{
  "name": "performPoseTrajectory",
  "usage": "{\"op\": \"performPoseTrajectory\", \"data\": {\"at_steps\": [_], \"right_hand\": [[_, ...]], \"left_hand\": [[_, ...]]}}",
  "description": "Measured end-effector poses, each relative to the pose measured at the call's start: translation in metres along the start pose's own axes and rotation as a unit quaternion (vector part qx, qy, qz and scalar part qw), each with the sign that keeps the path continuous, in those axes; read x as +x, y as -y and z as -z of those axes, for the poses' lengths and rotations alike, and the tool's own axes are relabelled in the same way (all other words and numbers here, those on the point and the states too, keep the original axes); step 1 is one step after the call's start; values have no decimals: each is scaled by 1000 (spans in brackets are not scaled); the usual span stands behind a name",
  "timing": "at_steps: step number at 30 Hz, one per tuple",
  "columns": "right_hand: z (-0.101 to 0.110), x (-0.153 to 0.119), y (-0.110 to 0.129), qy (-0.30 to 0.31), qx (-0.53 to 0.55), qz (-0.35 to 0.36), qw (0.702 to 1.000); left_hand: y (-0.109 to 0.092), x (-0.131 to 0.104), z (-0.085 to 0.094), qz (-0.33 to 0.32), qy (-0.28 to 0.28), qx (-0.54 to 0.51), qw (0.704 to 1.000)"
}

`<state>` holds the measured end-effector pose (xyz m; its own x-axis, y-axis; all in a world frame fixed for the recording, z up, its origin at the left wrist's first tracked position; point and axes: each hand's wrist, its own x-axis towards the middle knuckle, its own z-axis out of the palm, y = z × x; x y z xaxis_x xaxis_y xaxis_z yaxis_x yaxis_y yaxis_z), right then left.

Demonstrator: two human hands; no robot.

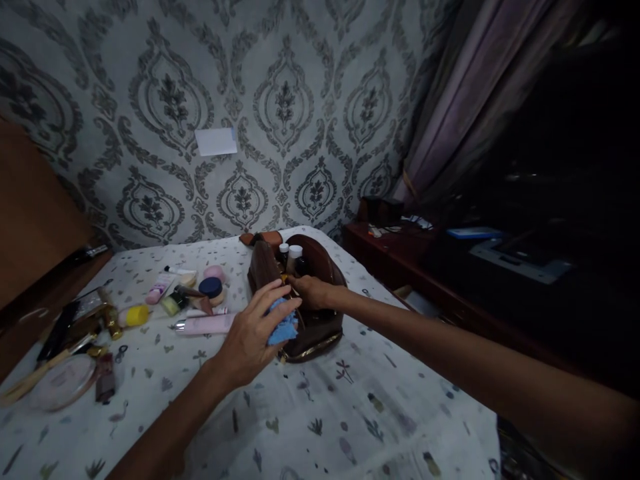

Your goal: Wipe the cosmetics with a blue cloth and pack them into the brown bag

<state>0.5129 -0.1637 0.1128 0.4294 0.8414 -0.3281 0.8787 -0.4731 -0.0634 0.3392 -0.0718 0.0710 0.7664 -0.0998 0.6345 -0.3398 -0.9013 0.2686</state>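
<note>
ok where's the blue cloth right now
In the head view, the blue cloth is slightly left of and below centre, held in the left hand by the brown bag.

Bag point(327, 325) dark brown, zip point(316, 348) gold-toned; cloth point(284, 328) bright blue. Bottle caps point(295, 251) white. Tube point(207, 325) pale pink, silver cap; jar lid point(211, 287) navy; another cap point(138, 315) yellow. Table cover point(295, 440) white, small scattered plant and flamingo prints. Wallpaper point(285, 100) light grey, darker damask motifs. Curtain point(453, 113) dull mauve.
</note>
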Motion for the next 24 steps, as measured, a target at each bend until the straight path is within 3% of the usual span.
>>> {"op": "performPoseTrajectory", "data": {"at_steps": [10, 24], "right_hand": [[5, 5, -4, 44, -23, 14, 999], [25, 23, -9, 179, -69, 125, 974]], "left_hand": [[0, 2, -1, 4, 6, 6, 1000], [1, 5, -4, -23, -6, 42, 999]]}}
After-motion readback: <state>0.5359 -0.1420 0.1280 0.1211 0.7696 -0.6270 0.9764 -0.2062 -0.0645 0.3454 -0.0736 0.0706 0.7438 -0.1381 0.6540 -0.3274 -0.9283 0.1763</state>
